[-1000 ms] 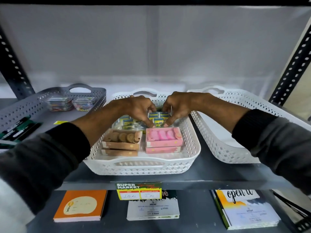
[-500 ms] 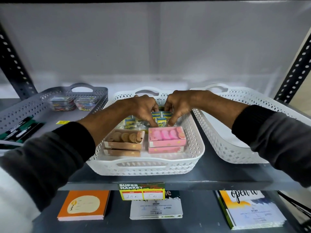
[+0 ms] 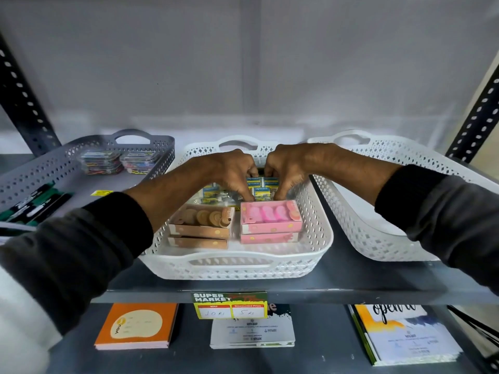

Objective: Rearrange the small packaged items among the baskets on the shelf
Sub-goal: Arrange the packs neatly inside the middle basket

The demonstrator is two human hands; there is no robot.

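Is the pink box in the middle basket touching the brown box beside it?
Apart. The head view shows a narrow strip of basket floor between the pink box and the brown box in the middle basket.

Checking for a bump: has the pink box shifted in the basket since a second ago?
No. The pink box sits beside the brown box as before.

Three baskets: one grey (image 3: 54, 163), two white (image 3: 318, 225) (image 3: 378, 238). Two brown boxes (image 3: 201, 222) (stacked), two pink boxes (image 3: 270, 220). Two clear packets (image 3: 100, 161) (image 3: 140, 161). Three booklets below (image 3: 135, 326) (image 3: 252, 333) (image 3: 407, 338). One price tag (image 3: 231, 306).
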